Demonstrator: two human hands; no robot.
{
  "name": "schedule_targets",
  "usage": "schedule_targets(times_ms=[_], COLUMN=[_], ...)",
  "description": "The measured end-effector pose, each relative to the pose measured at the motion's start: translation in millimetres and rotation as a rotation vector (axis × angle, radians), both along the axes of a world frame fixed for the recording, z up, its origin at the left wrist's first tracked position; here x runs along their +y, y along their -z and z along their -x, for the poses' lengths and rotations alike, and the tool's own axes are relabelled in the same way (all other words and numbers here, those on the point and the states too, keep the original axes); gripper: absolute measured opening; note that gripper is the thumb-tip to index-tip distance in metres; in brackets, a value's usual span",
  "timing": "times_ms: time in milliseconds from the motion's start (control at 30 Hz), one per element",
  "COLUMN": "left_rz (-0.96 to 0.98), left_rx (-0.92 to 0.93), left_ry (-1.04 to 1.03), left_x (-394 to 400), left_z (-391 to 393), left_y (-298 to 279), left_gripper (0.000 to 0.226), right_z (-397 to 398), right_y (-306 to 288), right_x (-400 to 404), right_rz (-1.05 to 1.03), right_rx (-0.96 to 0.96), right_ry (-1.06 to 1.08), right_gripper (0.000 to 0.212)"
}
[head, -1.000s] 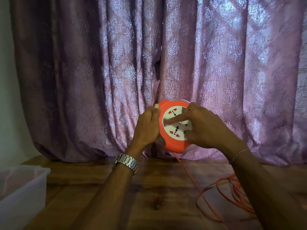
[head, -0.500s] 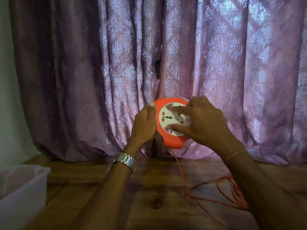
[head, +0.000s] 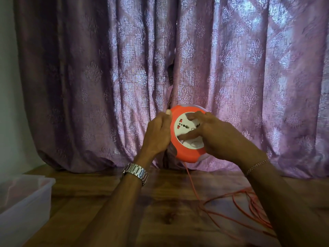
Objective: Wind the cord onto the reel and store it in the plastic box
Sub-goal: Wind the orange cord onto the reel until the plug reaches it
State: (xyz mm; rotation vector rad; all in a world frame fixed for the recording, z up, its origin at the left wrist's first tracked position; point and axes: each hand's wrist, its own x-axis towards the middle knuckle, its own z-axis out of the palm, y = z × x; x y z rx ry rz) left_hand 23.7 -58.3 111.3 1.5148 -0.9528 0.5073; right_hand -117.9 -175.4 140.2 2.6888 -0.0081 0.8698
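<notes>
An orange round cord reel [head: 186, 155] with a white socket face is held up above the wooden table. My left hand [head: 157, 135] grips its left edge, thumb on the rim. My right hand [head: 216, 137] lies over the socket face with fingers spread, its fingertips pressing on the white disc. A thin orange cord [head: 193, 186] hangs from the reel's bottom down to the table and ends in loose loops [head: 252, 207] at the right, partly hidden by my right forearm.
A translucent plastic box [head: 26, 198] without a lid stands at the table's left edge. A purple patterned curtain [head: 178, 68] hangs right behind the reel, down to the wooden table [head: 160, 211].
The white socket face has turned under my right fingers, which shifted around it. The hanging cord and the loops on the table have shifted.
</notes>
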Motion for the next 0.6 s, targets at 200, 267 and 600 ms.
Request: schedule_targets(times_ms=[200, 267, 600], left_rz=[-0.019, -0.017, 0.002], left_rx=[0.011, -0.002, 0.016], left_ry=[-0.006, -0.017, -0.031], left_x=[-2.4, -3.7, -2.0], left_z=[-1.5, -0.6, -5.2], left_y=[1.2, 1.2, 1.2], left_gripper=[0.052, 0.048, 0.049], right_z=[-0.3, -1.5, 0.0], right_y=[6.0, 6.8, 2.2], right_x=[3.2, 2.2, 0.3], right_rz=[-0.006, -0.041, 0.062], right_rx=[-0.167, -0.248, -0.253], right_ry=[0.101, 0.139, 0.169], right_gripper=[0.063, 0.064, 0.071])
